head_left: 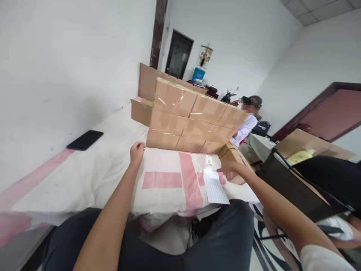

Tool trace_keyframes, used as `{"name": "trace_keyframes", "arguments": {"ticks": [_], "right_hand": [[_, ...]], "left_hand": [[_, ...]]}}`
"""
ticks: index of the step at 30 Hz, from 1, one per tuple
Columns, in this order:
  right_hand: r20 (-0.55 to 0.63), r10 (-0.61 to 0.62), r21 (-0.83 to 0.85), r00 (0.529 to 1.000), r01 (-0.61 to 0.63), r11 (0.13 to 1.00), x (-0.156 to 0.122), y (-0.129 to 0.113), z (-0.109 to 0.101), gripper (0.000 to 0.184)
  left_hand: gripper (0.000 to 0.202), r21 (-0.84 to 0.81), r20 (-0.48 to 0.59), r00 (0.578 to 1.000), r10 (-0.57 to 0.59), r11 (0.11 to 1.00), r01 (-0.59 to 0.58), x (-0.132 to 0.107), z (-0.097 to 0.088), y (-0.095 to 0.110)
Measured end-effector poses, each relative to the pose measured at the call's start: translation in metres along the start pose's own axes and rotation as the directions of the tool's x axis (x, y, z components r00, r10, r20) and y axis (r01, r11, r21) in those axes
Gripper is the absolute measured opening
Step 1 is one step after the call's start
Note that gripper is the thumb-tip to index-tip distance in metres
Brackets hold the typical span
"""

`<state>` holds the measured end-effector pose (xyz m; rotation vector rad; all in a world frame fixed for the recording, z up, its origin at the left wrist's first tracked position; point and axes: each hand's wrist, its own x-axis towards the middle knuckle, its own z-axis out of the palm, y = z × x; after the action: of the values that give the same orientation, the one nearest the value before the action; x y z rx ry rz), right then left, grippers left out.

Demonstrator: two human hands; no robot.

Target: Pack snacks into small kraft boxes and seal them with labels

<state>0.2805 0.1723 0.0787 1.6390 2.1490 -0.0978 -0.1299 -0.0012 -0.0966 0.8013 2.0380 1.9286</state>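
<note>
My left hand point(137, 152) is closed, fingers curled together, beside the lower left corner of a cardboard divider panel point(180, 124). Whatever it pinches, if anything, is too small to make out. Over the right part of the pink and white cloth point(162, 162), my right hand point(229, 169) hovers with its fingers stretched to the left and nothing visible in them. Just left of those fingers lies a white sheet of small printed labels point(216, 188), hanging toward my knee. A small clear packet with a printed tag point(209, 160) rests above the sheet.
A black phone point(85, 140) lies on the cloth at the left. Behind the panel stands an open cardboard box point(141, 111), with another cardboard piece point(233, 162) at the right. A co-worker point(246, 124) sits beyond; a dark chair point(293, 188) is close on my right.
</note>
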Motion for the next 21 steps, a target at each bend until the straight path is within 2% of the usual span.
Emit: {"name": "trace_keyframes", "arguments": {"ticks": [1, 2, 4, 5, 8, 10, 11, 12, 14, 15, 16, 18, 21], "right_hand": [[0.066, -0.146, -0.023, 0.987, 0.148, 0.989, 0.001, -0.036, -0.008, 0.034], [0.106, -0.279, -0.039, 0.954, 0.285, 0.958, 0.002, -0.074, -0.014, 0.034], [0.104, -0.574, -0.118, 0.812, 0.583, 0.804, 0.004, -0.156, -0.023, 0.032], [0.085, -0.644, -0.15, 0.76, 0.649, 0.746, 0.004, -0.196, -0.027, 0.031], [0.009, -0.807, -0.251, 0.59, 0.783, 0.569, 0.005, -0.308, -0.034, 0.039], [-0.04, -0.88, -0.383, 0.473, 0.806, 0.451, 0.009, -0.369, -0.038, 0.039], [-0.072, -0.897, -0.438, 0.437, 0.794, 0.422, 0.014, -0.396, -0.041, 0.039], [-0.114, -0.9, -0.468, 0.421, 0.776, 0.423, 0.02, -0.422, -0.045, 0.04], [-0.238, -0.864, -0.411, 0.444, 0.76, 0.504, 0.039, -0.468, -0.059, 0.05], [-0.308, -0.824, -0.33, 0.475, 0.759, 0.561, 0.052, -0.488, -0.069, 0.057], [-0.377, -0.767, -0.215, 0.519, 0.757, 0.617, 0.065, -0.506, -0.08, 0.063], [-0.485, -0.603, 0.039, 0.634, 0.704, 0.709, 0.093, -0.535, -0.105, 0.066], [-0.542, -0.363, 0.299, 0.758, 0.578, 0.759, 0.127, -0.559, -0.137, 0.057]], "left_hand": [[0.025, 0.004, -0.029, 0.999, -0.037, 0.999, 0.037, 0.006, -0.005, -0.006], [0.026, 0.013, -0.047, 0.996, -0.072, 0.997, 0.073, 0.01, -0.008, -0.012], [0.022, 0.045, -0.057, 0.991, -0.123, 0.991, 0.125, 0.013, -0.012, -0.024], [0.019, 0.066, -0.05, 0.99, -0.135, 0.988, 0.138, 0.012, -0.012, -0.029], [0.014, 0.138, 0.006, 0.991, -0.131, 0.982, 0.129, 0.005, -0.011, -0.036], [0.012, 0.179, 0.051, 0.992, -0.118, 0.978, 0.108, 0.002, -0.009, -0.035], [0.012, 0.195, 0.067, 0.991, -0.118, 0.975, 0.103, 0.001, -0.008, -0.034], [0.013, 0.209, 0.075, 0.99, -0.122, 0.972, 0.104, 0.001, -0.008, -0.033], [0.016, 0.234, 0.079, 0.988, -0.133, 0.966, 0.111, 0.002, -0.007, -0.033], [0.017, 0.248, 0.08, 0.987, -0.136, 0.962, 0.112, 0.003, -0.007, -0.033], [0.017, 0.26, 0.086, 0.987, -0.135, 0.959, 0.109, 0.003, -0.007, -0.033], [0.017, 0.283, 0.106, 0.986, -0.13, 0.954, 0.095, 0.004, -0.008, -0.033], [0.017, 0.316, 0.121, 0.985, -0.125, 0.945, 0.082, 0.002, -0.008, -0.032]]}}
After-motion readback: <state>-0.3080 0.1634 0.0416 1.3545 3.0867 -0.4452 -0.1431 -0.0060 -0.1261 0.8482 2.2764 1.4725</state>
